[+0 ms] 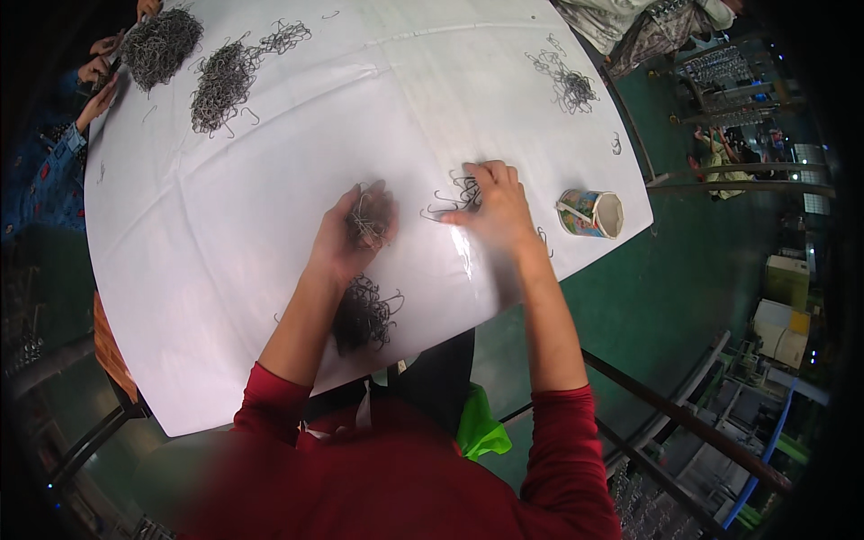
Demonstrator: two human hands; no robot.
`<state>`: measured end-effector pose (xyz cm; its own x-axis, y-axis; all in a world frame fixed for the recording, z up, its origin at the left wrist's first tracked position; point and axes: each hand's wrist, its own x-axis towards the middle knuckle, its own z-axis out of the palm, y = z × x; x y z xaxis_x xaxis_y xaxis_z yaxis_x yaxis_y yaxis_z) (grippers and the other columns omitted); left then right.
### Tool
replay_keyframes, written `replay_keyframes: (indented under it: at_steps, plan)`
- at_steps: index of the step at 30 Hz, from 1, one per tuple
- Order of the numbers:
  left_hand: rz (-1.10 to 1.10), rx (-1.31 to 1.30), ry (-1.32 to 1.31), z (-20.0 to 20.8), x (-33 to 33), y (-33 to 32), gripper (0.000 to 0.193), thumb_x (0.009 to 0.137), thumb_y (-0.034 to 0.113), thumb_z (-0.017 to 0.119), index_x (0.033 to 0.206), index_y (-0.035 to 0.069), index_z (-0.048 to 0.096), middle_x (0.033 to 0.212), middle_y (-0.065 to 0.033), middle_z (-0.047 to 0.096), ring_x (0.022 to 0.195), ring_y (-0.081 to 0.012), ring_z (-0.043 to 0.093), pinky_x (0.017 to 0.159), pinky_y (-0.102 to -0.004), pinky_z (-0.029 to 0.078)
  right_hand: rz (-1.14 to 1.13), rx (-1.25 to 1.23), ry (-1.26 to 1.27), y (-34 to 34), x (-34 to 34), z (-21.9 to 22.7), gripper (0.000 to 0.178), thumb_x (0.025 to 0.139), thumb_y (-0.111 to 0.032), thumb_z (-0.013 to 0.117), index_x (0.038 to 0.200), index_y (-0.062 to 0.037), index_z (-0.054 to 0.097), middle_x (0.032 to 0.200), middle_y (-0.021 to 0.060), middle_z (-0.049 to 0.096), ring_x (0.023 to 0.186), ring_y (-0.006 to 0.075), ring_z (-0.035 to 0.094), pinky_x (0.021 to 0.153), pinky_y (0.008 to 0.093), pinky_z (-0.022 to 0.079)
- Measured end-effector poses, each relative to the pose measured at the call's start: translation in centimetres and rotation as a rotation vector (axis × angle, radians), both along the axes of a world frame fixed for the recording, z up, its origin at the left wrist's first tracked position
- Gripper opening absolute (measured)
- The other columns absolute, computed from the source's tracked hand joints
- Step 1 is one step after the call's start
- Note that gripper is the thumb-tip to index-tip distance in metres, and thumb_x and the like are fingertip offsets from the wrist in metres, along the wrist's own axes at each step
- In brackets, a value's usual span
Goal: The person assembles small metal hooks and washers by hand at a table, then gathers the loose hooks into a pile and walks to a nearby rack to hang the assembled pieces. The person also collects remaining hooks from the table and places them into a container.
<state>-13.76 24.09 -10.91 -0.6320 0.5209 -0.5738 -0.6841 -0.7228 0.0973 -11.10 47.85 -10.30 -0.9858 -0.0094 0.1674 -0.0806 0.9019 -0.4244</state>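
Observation:
Above the white-covered table, my left hand is cupped palm-up around a bunch of bent wire hooks. To its right, my right hand arches over a small group of the same hooks lying on the table. Its thumb and fingers are apart, with hooks between them; whether any is gripped is partly hidden. Below my left wrist, by the near table edge, lies a dark pile of hooks, partly covered by my forearm.
A colourful paper bucket lies tipped near the right edge, with stray hooks beside it. More hook piles sit at far left, near other people's hands. Another pile lies far right, near a person's clothing.

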Motion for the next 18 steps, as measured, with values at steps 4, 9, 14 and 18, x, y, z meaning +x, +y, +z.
replay_keyframes:
  at_steps: [4, 9, 14, 18]
  plan:
    - [0.024, 0.002, -0.024, 0.6, 0.6, 0.2, 0.028, 0.096, 0.023, 0.043, 0.113, 0.002, 0.053, 0.105, -0.0110, 0.056, 0.096, -0.0230, 0.057, 0.080, -0.0347, 0.051, -0.073, 0.000, 0.004, -1.9, 1.3, 0.2, 0.049, 0.065, -0.022, 0.079, 0.107, -0.0036, 0.063, 0.106, 0.0089, 0.056, 0.100, 0.0276, 0.051, 0.084, 0.0368, 0.044]
    - [0.034, 0.027, -0.021, 0.6, 0.9, -0.1, 0.029, 0.096, 0.022, 0.043, 0.114, 0.002, 0.052, 0.106, -0.0117, 0.056, 0.097, -0.0241, 0.057, 0.081, -0.0360, 0.050, -0.111, -0.107, -0.031, -1.4, 0.9, -0.4, 0.033, 0.071, -0.010, 0.072, 0.103, -0.0041, 0.063, 0.096, 0.0076, 0.059, 0.092, 0.0255, 0.055, 0.078, 0.0344, 0.047]
    - [0.047, 0.037, -0.041, 0.4, 0.8, 0.1, 0.030, 0.096, 0.023, 0.042, 0.116, 0.002, 0.052, 0.108, -0.0128, 0.056, 0.099, -0.0248, 0.056, 0.082, -0.0368, 0.050, -0.050, -0.039, -0.003, -1.2, 0.4, -1.1, 0.012, 0.078, -0.005, 0.064, 0.089, -0.0025, 0.061, 0.091, 0.0108, 0.059, 0.088, 0.0286, 0.058, 0.073, 0.0386, 0.048]
    - [0.037, -0.013, -0.018, 0.5, 0.2, 0.7, 0.033, 0.097, 0.024, 0.041, 0.120, 0.001, 0.050, 0.113, -0.0129, 0.055, 0.105, -0.0273, 0.055, 0.086, -0.0387, 0.050, 0.035, 0.200, 0.029, -0.9, -0.2, -1.8, 0.007, 0.079, -0.007, 0.062, 0.085, -0.0042, 0.060, 0.087, 0.0142, 0.057, 0.085, 0.0287, 0.059, 0.068, 0.0399, 0.050]
